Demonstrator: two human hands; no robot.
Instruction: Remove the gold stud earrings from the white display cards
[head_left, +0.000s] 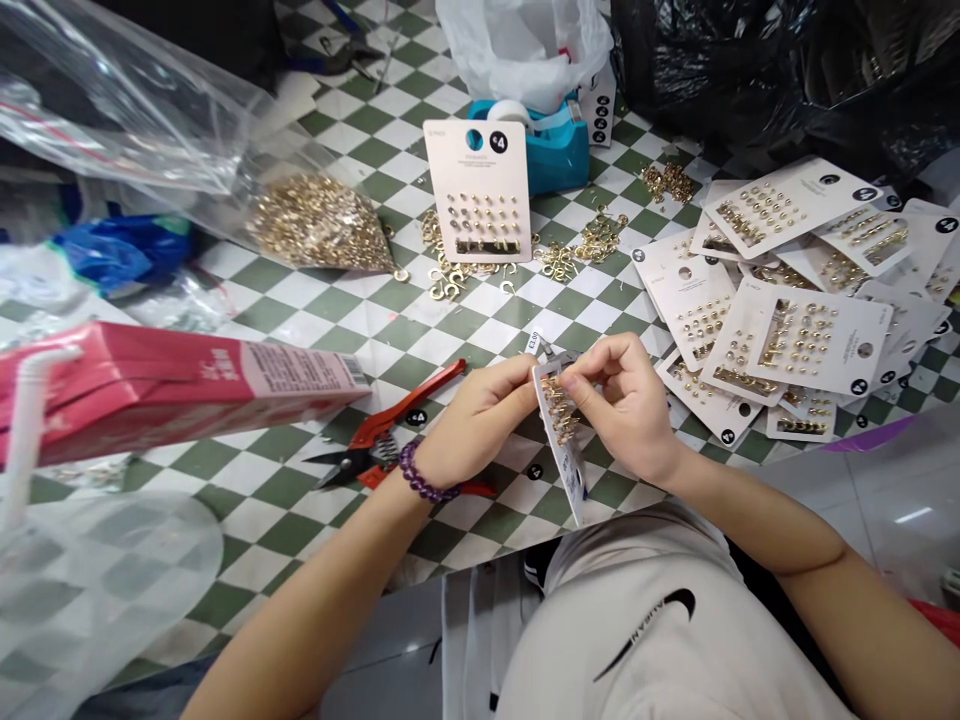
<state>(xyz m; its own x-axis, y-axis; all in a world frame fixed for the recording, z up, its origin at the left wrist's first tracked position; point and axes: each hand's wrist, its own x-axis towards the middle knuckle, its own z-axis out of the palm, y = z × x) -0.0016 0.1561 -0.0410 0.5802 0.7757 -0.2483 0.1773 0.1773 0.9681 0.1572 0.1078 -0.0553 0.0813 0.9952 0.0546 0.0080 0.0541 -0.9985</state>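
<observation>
Right now the left hand (pixel 499 410) holds the earring card (pixel 571 480) by its edge, almost edge-on to view, on the near side of the teal tape dispenser (pixel 566 155). The right hand (pixel 626 410) has thumb and fingers bent into a narrow pinch against the card's gold pieces (pixel 559 410); whether one is caught between them I cannot tell.

The dispenser carries a white tape roll (pixel 513 114). Just behind it sits a thin white plastic bag (pixel 525 45), its contents unclear. Left of the dispenser, a clear plastic bag (pixel 294 150) lies on its side with many small gold bits (pixel 319 225) inside. Nearer than the dispenser and well to its left is a pink carton (pixel 180 375) with a white straw (pixel 30 420); its inside is hidden. Right of and behind the dispenser is a black plastic bag (pixel 690 70).

A second card (pixel 480 165) stands upright directly before the dispenser, loose gold hooks (pixel 448 282) scattered around its base, and filled cards (pixel 806 340) lie heaped to the dispenser's right.
</observation>
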